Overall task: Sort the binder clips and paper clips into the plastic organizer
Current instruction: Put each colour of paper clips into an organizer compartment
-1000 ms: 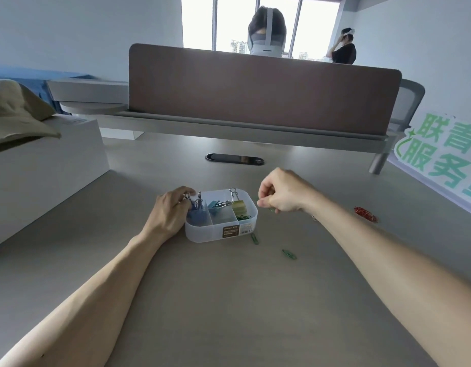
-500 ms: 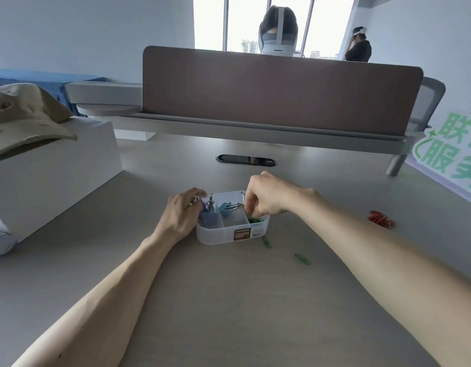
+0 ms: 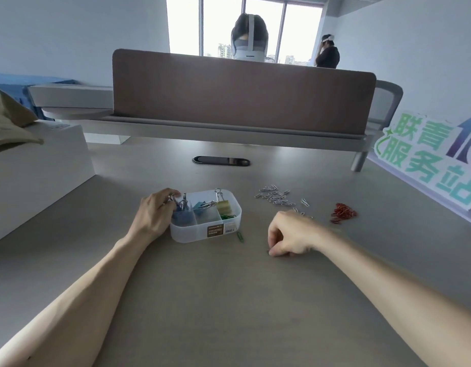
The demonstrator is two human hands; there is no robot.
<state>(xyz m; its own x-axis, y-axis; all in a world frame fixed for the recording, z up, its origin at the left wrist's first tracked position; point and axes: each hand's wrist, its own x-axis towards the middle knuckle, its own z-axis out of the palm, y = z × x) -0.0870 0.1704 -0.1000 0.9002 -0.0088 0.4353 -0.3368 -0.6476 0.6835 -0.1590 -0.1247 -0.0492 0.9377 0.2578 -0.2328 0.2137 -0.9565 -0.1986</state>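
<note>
My left hand grips the organizer, whose length runs rightward toward my curled right hand, grasp unclear.

Beneath right hand: fingers curled onto worktop, anything pinched hidden. Label on plastic organizer: print too small to read. Tan cap: cut off at left edge. Green-lettered sign: cut off at right.

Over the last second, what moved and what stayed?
The right hand left the plastic organizer and dropped to the desk on its right, fingers curled where a loose green paper clip lay; that clip is now hidden. The left hand still grips the organizer's left end; the other green paper clip stays put.
</note>
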